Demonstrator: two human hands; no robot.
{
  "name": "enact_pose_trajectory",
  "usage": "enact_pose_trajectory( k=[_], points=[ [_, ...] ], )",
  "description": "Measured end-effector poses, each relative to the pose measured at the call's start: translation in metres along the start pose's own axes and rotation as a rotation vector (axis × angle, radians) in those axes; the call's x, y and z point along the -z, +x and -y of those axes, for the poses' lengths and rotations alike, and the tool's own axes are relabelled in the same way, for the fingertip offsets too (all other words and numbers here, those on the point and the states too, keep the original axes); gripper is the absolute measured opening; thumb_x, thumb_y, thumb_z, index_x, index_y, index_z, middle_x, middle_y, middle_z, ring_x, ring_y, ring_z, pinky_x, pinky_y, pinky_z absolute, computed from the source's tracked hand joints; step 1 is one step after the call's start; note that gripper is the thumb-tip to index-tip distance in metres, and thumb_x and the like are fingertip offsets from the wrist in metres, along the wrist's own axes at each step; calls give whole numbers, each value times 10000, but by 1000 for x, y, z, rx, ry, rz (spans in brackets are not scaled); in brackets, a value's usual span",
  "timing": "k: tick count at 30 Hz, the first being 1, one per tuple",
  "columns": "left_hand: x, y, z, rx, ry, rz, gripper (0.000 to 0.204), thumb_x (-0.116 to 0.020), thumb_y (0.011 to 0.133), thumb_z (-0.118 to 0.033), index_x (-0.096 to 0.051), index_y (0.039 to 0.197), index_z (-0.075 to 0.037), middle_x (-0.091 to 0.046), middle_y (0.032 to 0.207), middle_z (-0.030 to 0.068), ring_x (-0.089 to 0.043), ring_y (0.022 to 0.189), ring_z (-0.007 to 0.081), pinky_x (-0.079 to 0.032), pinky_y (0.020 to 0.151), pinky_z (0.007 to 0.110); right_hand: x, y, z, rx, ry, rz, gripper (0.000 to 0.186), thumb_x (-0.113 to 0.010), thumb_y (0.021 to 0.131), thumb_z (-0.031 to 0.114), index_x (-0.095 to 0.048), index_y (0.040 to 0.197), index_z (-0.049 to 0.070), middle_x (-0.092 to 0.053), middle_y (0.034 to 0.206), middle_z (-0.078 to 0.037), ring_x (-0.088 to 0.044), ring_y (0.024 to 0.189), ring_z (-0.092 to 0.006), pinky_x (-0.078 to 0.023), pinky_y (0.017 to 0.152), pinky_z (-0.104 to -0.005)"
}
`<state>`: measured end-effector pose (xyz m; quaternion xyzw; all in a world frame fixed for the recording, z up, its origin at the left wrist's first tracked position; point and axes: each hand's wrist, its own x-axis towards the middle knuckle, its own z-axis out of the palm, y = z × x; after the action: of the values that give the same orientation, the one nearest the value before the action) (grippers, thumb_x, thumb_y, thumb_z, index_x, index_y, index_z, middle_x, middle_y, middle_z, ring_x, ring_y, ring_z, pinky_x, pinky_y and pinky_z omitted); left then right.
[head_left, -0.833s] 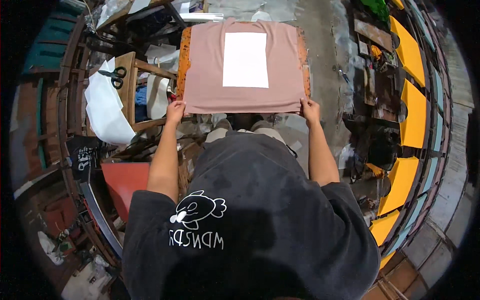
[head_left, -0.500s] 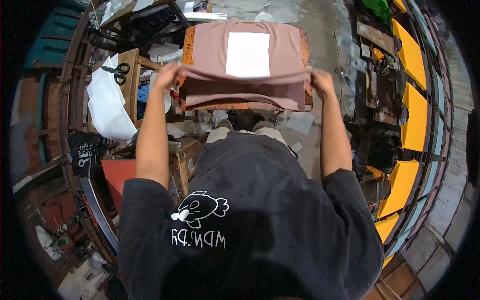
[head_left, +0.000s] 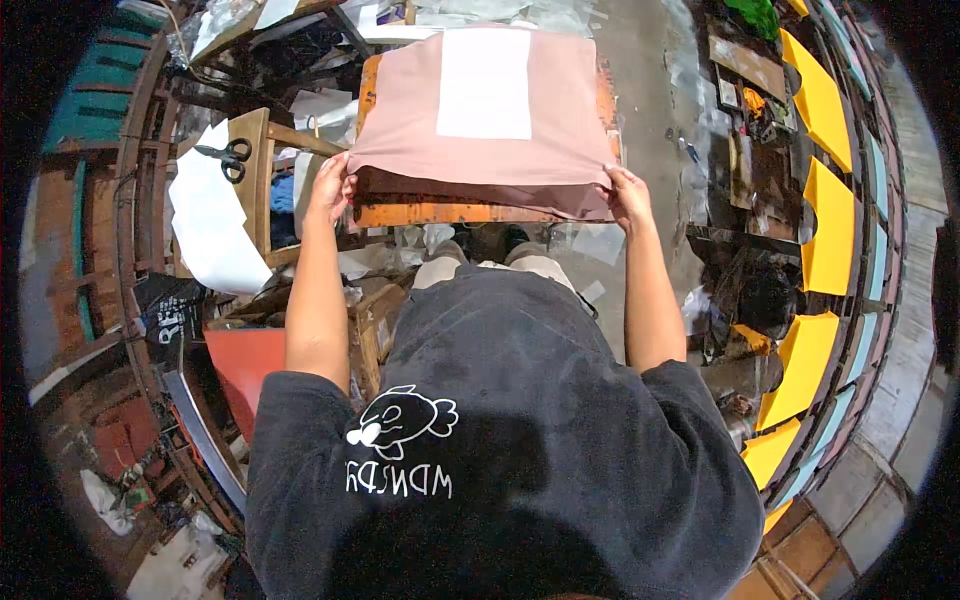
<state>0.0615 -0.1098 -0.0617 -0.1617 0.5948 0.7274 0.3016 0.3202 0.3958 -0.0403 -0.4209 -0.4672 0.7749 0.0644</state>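
A dusty pink piece of fabric (head_left: 400,120) is spread over an orange, worn board (head_left: 450,214) in front of me. On top of the fabric lies a white rectangular sheet (head_left: 484,85). My left hand (head_left: 333,187) pinches the fabric's near left corner, and my right hand (head_left: 627,195) pinches its near right corner. Between them the near edge is lifted a little and pulled fairly straight, with a darker layer of the fabric showing beneath it. The board's near edge shows below the cloth.
Black-handled scissors (head_left: 232,158) rest on white paper sheets (head_left: 207,205) beside a wooden frame (head_left: 257,180) at the left. Yellow panels (head_left: 828,225) line a rack along the right. A red board (head_left: 245,365) leans at the lower left.
Both hands have come nearer to me and lower, drawing the fabric's near edge along. The folds across the cloth have smoothed out, and the white sheet now sits slightly farther away.
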Motion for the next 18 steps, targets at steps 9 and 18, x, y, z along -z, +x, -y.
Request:
enact_pose_trajectory(
  k=[9, 18],
  points=[
    [-16, 36, -2, 48, -96, 23, 146, -602, 1006, -295, -572, 1064, -165, -592, 875, -33, -541, 715, 143, -395, 568, 278, -12, 18, 2, -89, -121, -64, 231, -591, 1003, 255, -632, 1059, 35, -644, 870, -67, -646, 722, -214, -624, 702, -388],
    [-9, 49, 4, 20, -375, 218, 209, -456, 1070, -329, -509, 1146, -142, -675, 1231, 108, -626, 877, 214, -442, 678, 318, -18, 30, 7, -193, 65, -5, 359, -510, 1040, 261, -512, 1282, -5, -637, 1183, -183, -708, 910, -329, -624, 740, -409]
  ],
)
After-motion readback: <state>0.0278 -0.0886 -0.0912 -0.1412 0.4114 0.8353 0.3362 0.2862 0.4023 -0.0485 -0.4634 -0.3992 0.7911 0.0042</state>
